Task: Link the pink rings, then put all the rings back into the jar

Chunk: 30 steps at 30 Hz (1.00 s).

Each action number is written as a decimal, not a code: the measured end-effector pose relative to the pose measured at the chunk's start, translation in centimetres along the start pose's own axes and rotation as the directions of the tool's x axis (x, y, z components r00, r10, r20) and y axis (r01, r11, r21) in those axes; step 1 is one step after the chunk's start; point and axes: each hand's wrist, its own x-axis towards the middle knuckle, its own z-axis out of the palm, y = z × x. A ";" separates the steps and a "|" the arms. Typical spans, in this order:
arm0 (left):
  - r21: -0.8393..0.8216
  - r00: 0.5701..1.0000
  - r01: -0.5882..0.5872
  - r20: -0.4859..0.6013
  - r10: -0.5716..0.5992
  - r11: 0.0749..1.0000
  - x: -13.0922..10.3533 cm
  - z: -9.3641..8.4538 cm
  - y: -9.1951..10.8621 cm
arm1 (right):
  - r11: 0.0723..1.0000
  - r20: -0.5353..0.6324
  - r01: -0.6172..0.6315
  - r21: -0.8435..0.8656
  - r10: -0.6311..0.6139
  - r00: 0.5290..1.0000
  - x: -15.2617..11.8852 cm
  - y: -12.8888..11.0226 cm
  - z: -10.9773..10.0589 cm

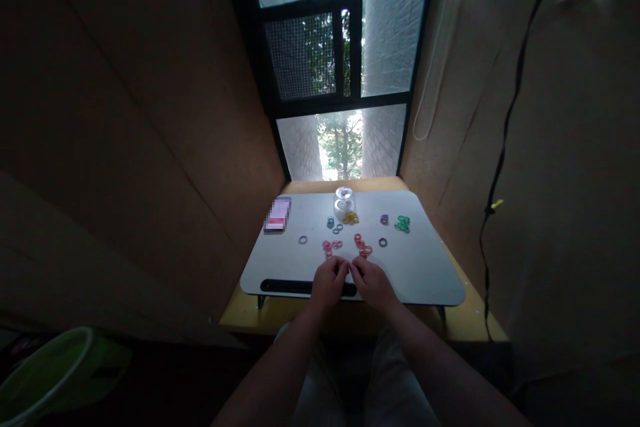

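My left hand (330,278) and my right hand (371,280) meet at the front of a white lap table (420,273), fingertips pinched close together. Whatever they hold between them is too small to make out. Just beyond my left hand lie pink rings (327,246), which look like small elastic bands. Red-orange rings (361,244) lie just beyond my right hand. Farther back are blue rings (338,229), yellow rings (351,217), purple rings (384,219) and green rings (403,224). Single rings, one purplish (303,239) and one dark (383,242), lie apart.
A clear jar (344,203) stands at the table's back. A phone (278,215) lies at the back left. Along the front edge runs a black slot (285,286). A window (345,140) is behind, a black cable (505,127) hangs right, and a green basket (65,373) stands lower left.
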 end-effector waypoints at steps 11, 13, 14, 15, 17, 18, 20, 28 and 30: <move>0.040 1.000 -0.026 0.003 0.026 0.999 0.0 0.2 -0.1 | 1.000 -0.001 0.004 -0.028 -0.004 1.000 0.0 0.3 0.2; 0.046 1.000 -0.026 -0.001 0.026 0.999 0.0 0.2 -0.2 | 0.999 -0.004 0.008 -0.032 -0.008 1.000 0.0 0.3 0.2; 0.047 1.000 -0.025 -0.002 0.025 0.999 0.0 0.2 -0.2 | 1.000 -0.003 0.008 -0.030 -0.008 1.000 0.0 0.2 0.2; 0.046 1.000 -0.023 -0.001 0.023 0.999 0.0 0.2 -0.2 | 1.000 -0.002 0.006 -0.027 -0.006 1.000 0.0 0.2 0.2; 0.045 1.000 -0.021 0.004 0.021 0.999 -0.1 0.2 -0.2 | 1.000 0.005 0.001 -0.019 -0.001 1.000 -0.1 0.2 0.1; 0.046 1.000 -0.020 0.005 0.020 0.999 -0.1 0.2 -0.2 | 1.000 0.008 0.000 -0.016 0.000 1.000 -0.1 0.2 0.1; 0.049 1.000 -0.018 0.004 0.018 0.999 -0.1 0.2 -0.2 | 1.000 0.007 0.001 -0.014 -0.001 1.000 -0.1 0.2 0.2; 0.074 0.999 -0.037 0.001 0.037 0.997 -0.2 0.2 -0.3 | 0.999 0.009 0.009 -0.035 -0.009 1.000 -0.2 0.3 0.2; 0.072 0.999 -0.038 0.004 0.038 0.997 -0.2 0.2 -0.2 | 0.999 0.009 0.012 -0.033 -0.012 1.000 -0.2 0.2 0.1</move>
